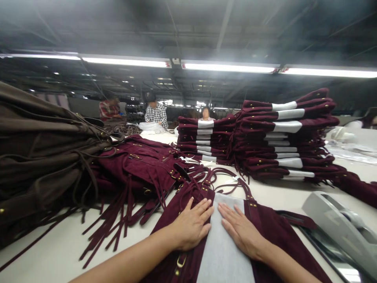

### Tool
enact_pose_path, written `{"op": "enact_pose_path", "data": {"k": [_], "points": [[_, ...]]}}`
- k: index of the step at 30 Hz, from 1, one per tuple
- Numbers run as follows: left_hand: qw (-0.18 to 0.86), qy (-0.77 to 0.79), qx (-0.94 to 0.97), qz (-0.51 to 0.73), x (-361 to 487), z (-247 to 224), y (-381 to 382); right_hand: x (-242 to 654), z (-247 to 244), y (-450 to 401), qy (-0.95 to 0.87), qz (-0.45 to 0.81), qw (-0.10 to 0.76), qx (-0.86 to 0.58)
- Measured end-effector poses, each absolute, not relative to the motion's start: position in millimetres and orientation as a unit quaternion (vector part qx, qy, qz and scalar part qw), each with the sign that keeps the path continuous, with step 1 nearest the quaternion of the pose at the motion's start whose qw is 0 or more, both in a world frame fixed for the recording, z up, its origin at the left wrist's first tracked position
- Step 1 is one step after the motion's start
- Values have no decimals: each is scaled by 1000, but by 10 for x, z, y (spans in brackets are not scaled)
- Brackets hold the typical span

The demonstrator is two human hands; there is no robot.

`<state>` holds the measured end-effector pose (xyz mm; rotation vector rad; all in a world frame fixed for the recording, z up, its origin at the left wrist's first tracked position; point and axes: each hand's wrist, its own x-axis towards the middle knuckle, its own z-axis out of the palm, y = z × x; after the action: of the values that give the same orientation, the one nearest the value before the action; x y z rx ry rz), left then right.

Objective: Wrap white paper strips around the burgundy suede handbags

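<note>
In front of me a burgundy suede bag (269, 228) with brass fittings lies flat on the white table (55, 251). A pale grey sheet (222, 255) runs down its middle. My left hand (190, 224) rests palm down on the bag's left part, beside the sheet's edge, fingers stretched out. Palm down too, my right hand (243, 232) presses on the sheet, its fingers spread. Neither hand holds anything. The bag's thin straps (226, 173) curl beyond its far edge, with a small white tag among them. Parts of the sheet and bag are hidden under my hands.
Fringed burgundy bags (141, 157) lie left, beside a heap of dark brown bags (38, 157). Behind stand a shorter stack (188, 137) and a taller stack (256, 137) of banded burgundy bags. A grey tape dispenser (338, 228) sits right. Several people work farther back.
</note>
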<state>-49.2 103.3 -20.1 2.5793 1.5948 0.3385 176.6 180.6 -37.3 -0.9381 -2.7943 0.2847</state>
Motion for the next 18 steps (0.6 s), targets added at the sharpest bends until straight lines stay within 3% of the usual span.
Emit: {"op": "enact_pose_path", "data": {"k": [6,12,18], "points": [[48,554,827,81,-510,-199,1054,1911,-282,1103,-953,95,60,-283],[28,549,832,82,-513,-252,1087,1967,-591,555,-977,-74,143,-142],[41,554,827,82,-514,-233,1094,1893,-684,100,-947,-197,219,-132]]}}
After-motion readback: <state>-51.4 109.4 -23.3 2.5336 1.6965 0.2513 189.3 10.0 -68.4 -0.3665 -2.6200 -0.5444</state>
